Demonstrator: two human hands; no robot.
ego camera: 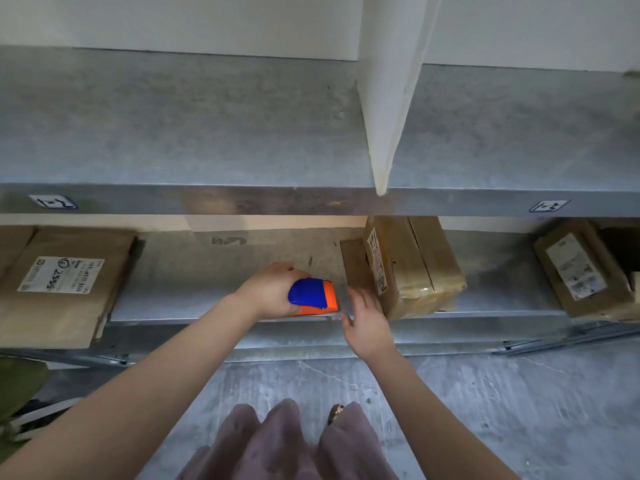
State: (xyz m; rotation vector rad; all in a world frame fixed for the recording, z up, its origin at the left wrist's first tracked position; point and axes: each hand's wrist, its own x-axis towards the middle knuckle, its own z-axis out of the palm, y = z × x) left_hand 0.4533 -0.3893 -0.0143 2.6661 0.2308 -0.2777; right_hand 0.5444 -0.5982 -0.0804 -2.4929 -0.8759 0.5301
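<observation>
My left hand [270,292] grips a blue and orange packet [313,296] at its left end, holding it at the front edge of the lower metal shelf [194,299]. Its fingers curl round the packet from above and behind. My right hand [363,320] hovers just right of the packet with relaxed, spread fingers and holds nothing. It is close to a brown cardboard box [415,268] that stands tilted on the same shelf.
A flat brown parcel [59,285] with a white label lies at the left of the lower shelf. Another labelled box [581,271] sits at the right. The upper shelf [207,133] holds a white upright divider [391,98]. Grey floor lies below.
</observation>
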